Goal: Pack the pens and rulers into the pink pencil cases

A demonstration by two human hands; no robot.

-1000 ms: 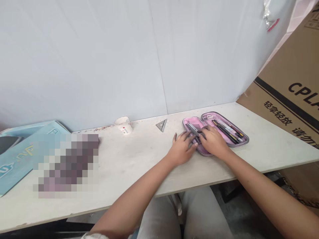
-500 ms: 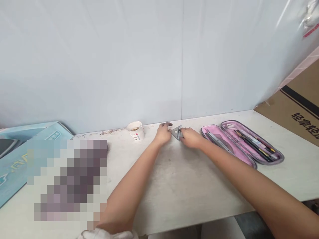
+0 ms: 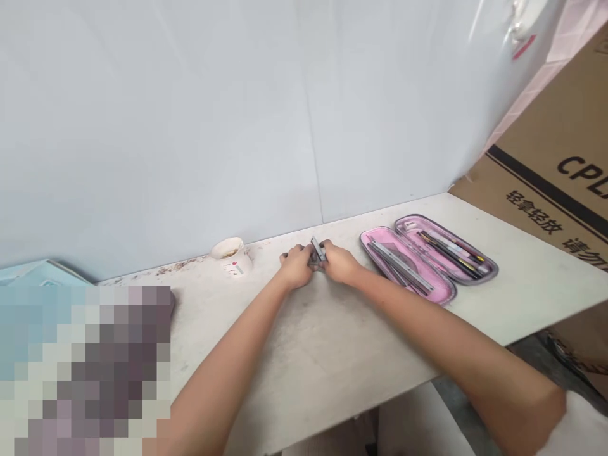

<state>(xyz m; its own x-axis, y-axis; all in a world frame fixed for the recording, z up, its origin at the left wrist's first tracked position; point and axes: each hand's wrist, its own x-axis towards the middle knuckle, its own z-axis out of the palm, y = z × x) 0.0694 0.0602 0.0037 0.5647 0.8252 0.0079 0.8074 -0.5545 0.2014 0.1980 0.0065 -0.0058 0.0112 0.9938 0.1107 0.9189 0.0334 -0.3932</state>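
Observation:
Both hands meet near the back of the white table (image 3: 332,342), close to the wall. My left hand (image 3: 295,267) and my right hand (image 3: 338,263) pinch a small grey triangular set square (image 3: 318,250) between them, lifted on edge off the tabletop. To the right lies an open pink pencil case (image 3: 403,285). A grey ruler (image 3: 401,266) rests in its near half and several pens (image 3: 451,248) in its far half.
A small white paper cup (image 3: 231,254) stands left of my hands by the wall, with crumbs scattered along the table's back edge. A large cardboard box (image 3: 551,171) rises at the right. A pale blue box (image 3: 42,275) and a blurred patch sit at the left.
My hands left the pencil case, reached left to the set square lying flat by the wall, and now hold it raised on edge between them.

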